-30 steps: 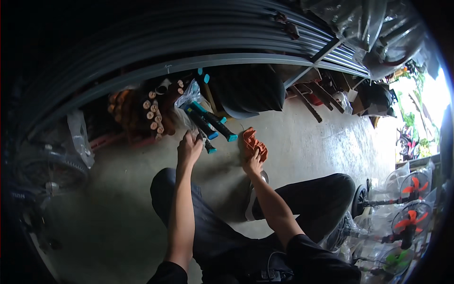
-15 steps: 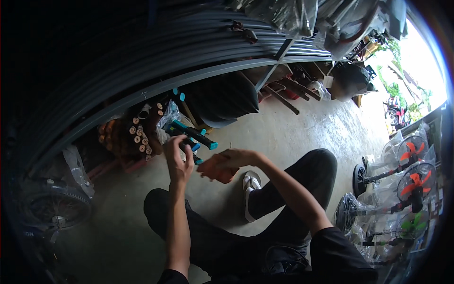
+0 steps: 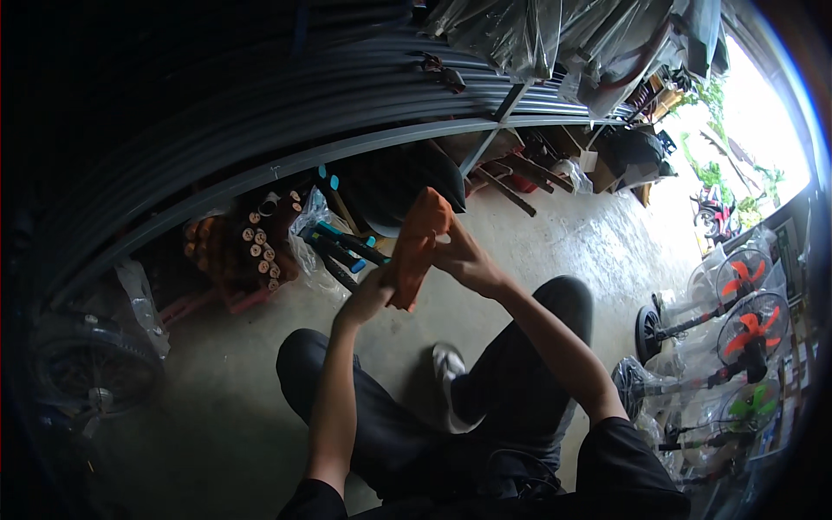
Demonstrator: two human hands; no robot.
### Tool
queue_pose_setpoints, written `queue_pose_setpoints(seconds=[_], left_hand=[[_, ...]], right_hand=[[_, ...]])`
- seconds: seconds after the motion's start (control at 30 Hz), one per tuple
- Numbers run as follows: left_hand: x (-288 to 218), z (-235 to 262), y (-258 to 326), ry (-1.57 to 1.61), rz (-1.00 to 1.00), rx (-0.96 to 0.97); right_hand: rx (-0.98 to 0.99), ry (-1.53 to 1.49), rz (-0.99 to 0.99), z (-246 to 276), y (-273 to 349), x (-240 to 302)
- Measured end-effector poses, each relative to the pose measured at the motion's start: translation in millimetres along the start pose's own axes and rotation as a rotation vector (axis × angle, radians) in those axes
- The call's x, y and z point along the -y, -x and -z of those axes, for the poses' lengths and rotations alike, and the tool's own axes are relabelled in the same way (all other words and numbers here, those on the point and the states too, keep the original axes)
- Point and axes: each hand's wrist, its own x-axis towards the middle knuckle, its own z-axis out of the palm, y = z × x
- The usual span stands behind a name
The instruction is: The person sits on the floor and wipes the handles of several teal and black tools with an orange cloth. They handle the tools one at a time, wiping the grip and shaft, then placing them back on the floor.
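Observation:
An orange cloth (image 3: 423, 232) hangs stretched upright between my two hands, over the floor in front of my knees. My left hand (image 3: 375, 293) is closed on its lower left side. At its upper right edge, my right hand (image 3: 468, 260) pinches the fabric, the thumb and fingers partly hidden behind it. Just beyond my left hand stand several black tool handles with teal ends (image 3: 342, 243), partly wrapped in clear plastic (image 3: 312, 221). They do not appear to touch either hand.
A stack of round wooden poles (image 3: 258, 243) lies under a grey metal rack (image 3: 373, 139). Plastic-wrapped fans (image 3: 752, 329) stand at the right. A wheel (image 3: 95, 368) is at the left. Dark curved sheets (image 3: 412, 186) lean below the rack. My sandalled foot (image 3: 448, 368) rests on the concrete floor (image 3: 217, 390).
The orange cloth has been raised and opened out from a bunched shape by my right hand. My left hand, earlier empty with fingers apart, now grips the cloth too.

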Motion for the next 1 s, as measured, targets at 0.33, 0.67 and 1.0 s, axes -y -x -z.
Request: queue_pose_setpoints(seconds=[0.33,0.67,1.0], left_hand=[[-32.4,-30.0,35.3,0.197,-0.002,-0.096],[-129.9,13.8,125.3,-0.655,-0.267,-0.697],[-231.5,185.3,106.0,-1.365,-0.149,-1.676]], right_hand=[[-0.466,0.81,0.639,-22.5,-22.5,8.0],[-0.365,0.938,0.852,35.0,-161.9,59.2],[-0.588,1.107,0.408,83.3,-288.1,-6.3]])
